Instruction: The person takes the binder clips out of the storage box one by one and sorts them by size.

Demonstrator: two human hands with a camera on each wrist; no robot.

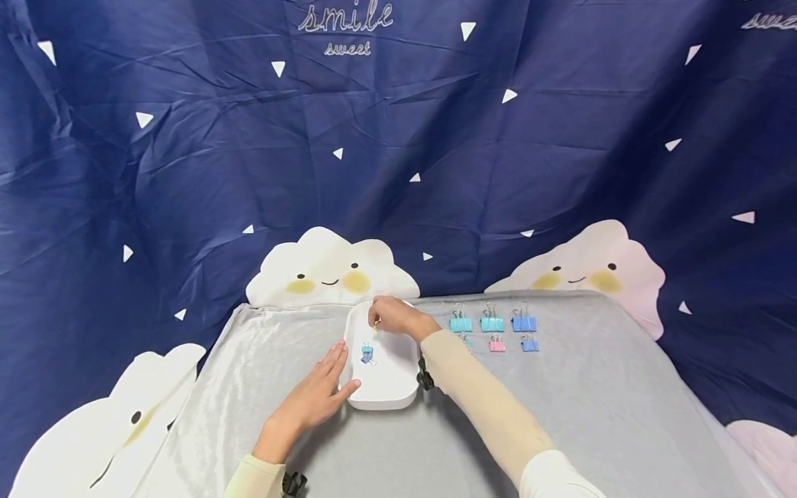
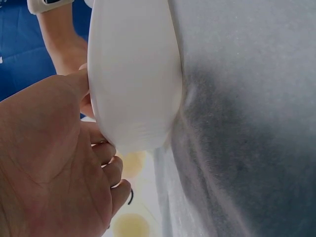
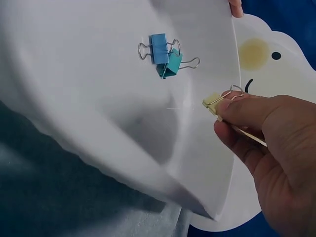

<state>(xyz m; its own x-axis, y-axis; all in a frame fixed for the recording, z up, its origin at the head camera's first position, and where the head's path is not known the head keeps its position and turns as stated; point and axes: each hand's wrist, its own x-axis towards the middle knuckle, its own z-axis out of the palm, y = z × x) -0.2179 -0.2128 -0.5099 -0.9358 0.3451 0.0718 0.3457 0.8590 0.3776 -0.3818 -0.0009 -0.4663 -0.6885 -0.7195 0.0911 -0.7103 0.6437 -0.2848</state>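
A white tray (image 1: pixel 389 384) lies on the grey cloth. Over its far part, my right hand (image 1: pixel 395 316) pinches a small yellow binder clip (image 3: pixel 212 104) between thumb and fingers, seen best in the right wrist view. Two small binder clips, one blue (image 3: pixel 159 48) and one teal (image 3: pixel 173 63), lie against each other inside the tray. My left hand (image 1: pixel 319 391) rests along the tray's left rim with its fingers extended and its thumb over the near part. In the left wrist view, the fingertips touch the tray's outer wall (image 2: pixel 136 74).
Right of the tray, binder clips stand in two rows on the grey cloth (image 1: pixel 591 401): larger teal (image 1: pixel 492 324) and blue (image 1: pixel 524 324) ones behind, smaller pink (image 1: pixel 497 344) and blue (image 1: pixel 530 344) ones in front. My right forearm partly covers a small teal clip (image 1: pixel 466 341). A dark blue curtain (image 1: pixel 398 124) hangs behind.
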